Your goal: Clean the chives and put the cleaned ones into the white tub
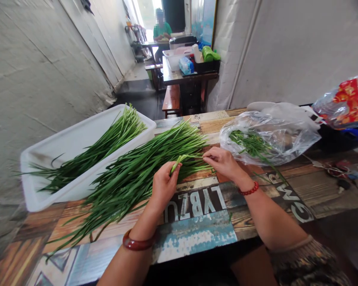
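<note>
Between thumb and fingers, my left hand grips a few chive stalks. The fingertips of my right hand pinch the end of a thin strand stretching from that bunch. A large pile of green chives lies on the table just beyond my left hand, pale ends toward the right. More chives rest in a white plastic tub at the left. To the right of my right hand, a clear plastic bag lies open with green scraps in it.
The wood-patterned table has painted letters. Keys and a red-printed plastic package lie at the right. Farther off, another table carries a tissue pack and containers. A person in green sits at the back.
</note>
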`<state>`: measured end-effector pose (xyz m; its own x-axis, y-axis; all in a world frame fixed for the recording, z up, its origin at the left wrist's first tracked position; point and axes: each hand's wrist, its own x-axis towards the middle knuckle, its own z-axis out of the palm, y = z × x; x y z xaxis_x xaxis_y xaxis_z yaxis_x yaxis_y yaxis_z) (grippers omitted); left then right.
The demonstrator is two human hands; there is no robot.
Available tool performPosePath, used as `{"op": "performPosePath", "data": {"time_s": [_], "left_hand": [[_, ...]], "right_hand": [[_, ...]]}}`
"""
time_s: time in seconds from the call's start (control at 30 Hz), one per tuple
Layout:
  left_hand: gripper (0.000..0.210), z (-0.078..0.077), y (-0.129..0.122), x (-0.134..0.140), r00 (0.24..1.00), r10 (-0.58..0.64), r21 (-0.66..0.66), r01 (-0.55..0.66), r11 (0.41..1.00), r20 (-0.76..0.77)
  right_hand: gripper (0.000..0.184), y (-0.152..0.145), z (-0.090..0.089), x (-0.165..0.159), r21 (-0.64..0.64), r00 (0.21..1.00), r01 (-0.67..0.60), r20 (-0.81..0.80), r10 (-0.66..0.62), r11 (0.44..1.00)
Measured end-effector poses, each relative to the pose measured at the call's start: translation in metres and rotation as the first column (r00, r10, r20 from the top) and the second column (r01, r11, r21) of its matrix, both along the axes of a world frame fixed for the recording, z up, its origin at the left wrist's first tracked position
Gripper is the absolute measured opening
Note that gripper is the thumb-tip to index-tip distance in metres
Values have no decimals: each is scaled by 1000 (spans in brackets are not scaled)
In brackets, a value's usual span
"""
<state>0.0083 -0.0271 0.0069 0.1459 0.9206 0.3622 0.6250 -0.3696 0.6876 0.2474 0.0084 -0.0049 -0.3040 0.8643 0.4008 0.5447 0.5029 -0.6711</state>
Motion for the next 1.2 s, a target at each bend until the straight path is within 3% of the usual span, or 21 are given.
{"op": "performPosePath", "data": {"time_s": [0.13,0.33,0.47,0.53,0.63,0.73,0.87,1.03,1.2], "left_hand": [[24,-5,1,0,993,-100,60,104,993,-62],[22,-13,5,0,985,-144,65,151,986,-98],[25,-11,5,1,988,-141,46,144,989,-56],[25,-9,5,1,990,-132,33,133,991,-39],[25,-9,4,1,995,-102,16,102,995,-4],[25,-9,5,1,996,-82,5,82,997,33],[25,-8,5,2,997,-62,8,62,998,51],[23,-7,4,1,997,-73,84,70,994,25],[18,-7,2,4,990,-139,140,142,980,-31]], "right_hand": [[13,-2,5,4,-41,997,-78,5,78,996],[14,1,1,15,56,955,154,246,-163,986],[15,3,1,16,135,952,162,238,-191,977],[16,2,4,16,144,975,137,156,-160,980],[14,0,9,15,65,997,-1,73,-4,998],[8,-3,10,13,-19,976,-91,198,93,996],[7,-5,7,12,-7,903,-87,422,82,996],[8,-8,11,11,-39,855,-139,499,140,990],[6,-13,17,7,-63,816,-98,567,116,993]]}}
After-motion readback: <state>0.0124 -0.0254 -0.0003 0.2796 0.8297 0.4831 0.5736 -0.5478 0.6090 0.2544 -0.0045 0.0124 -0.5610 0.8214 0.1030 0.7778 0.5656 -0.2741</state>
